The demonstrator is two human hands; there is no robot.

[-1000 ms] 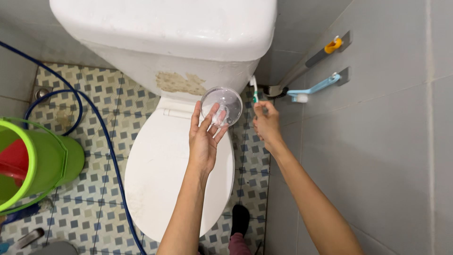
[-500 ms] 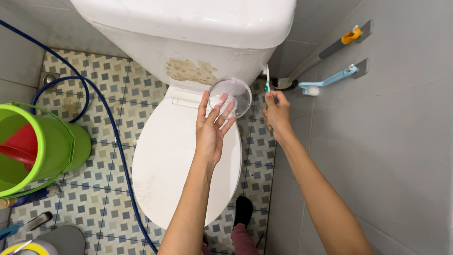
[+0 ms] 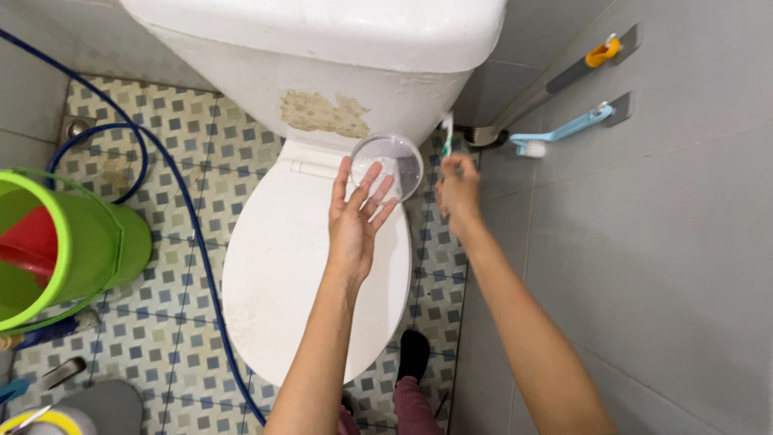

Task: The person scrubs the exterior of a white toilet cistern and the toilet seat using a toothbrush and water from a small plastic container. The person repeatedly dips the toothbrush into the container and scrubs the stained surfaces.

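My left hand [image 3: 354, 219] holds a clear plastic cup [image 3: 396, 163] by its side, with the cup's mouth turned toward me, above the back of the closed white toilet lid [image 3: 282, 274]. My right hand [image 3: 460, 195] grips a toothbrush with a white and green handle [image 3: 446, 130], held upright just to the right of the cup. The two hands are close together but apart. The white toilet tank [image 3: 338, 48] stands right behind them, with a rough brown patch [image 3: 322, 113] on its front.
A green bucket [image 3: 72, 250] with something red inside stands at the left. A blue hose [image 3: 181, 209] runs across the patterned floor tiles. On the grey wall at the right hang a light blue brush [image 3: 564, 130] and a long-handled brush [image 3: 555, 84]. My dark shoe [image 3: 411, 366] shows below.
Both hands have shifted a little to the left, the right hand with the toothbrush coming nearer to the cup. The camera has moved slightly.
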